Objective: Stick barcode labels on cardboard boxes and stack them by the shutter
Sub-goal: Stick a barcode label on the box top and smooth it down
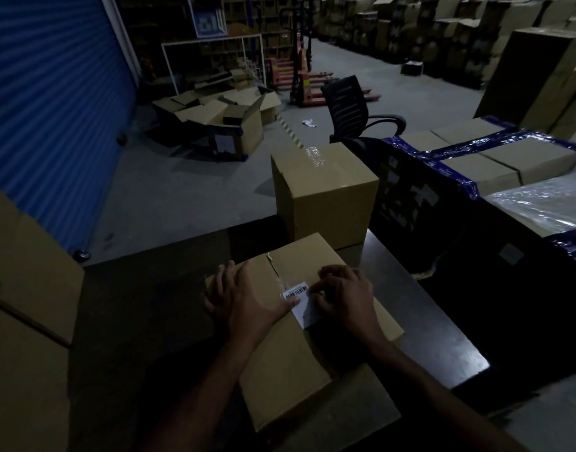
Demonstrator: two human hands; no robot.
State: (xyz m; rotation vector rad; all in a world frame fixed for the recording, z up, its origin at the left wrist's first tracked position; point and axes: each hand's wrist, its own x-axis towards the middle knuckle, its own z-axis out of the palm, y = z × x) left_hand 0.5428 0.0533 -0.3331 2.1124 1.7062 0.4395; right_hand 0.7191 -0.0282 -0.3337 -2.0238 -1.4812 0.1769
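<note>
- Standing along the left edge, the blue shutter [51, 125] runs back into the room, with a tall cardboard stack [25, 305] close in front of it at the near left.
- Bare grey floor [182, 190] lies open between the shutter and the dark table [143, 321]; further back sit opened cartons [221, 122].
- On the table, the cardboard box [299, 321] lies flat, its near end reaching past the table's front edge and its taped seam running away from the person.
- The left hand [244, 298] rests flat on the box's left flap, fingers spread and reaching over the left edge, thumb pressing the left end of the barcode label [301, 303].
- The label lies just right of the seam, on the right flap.
- The right hand [343, 296] sits on the label's right side with fingers curled, fingertips pressing it down.
- Beyond the box, a taller sealed box [325, 194] stands at the table's far edge.
- Further right, an office chair [351, 109] stands on the floor, and blue-taped cartons [492, 158] crowd the right side beside the table.
</note>
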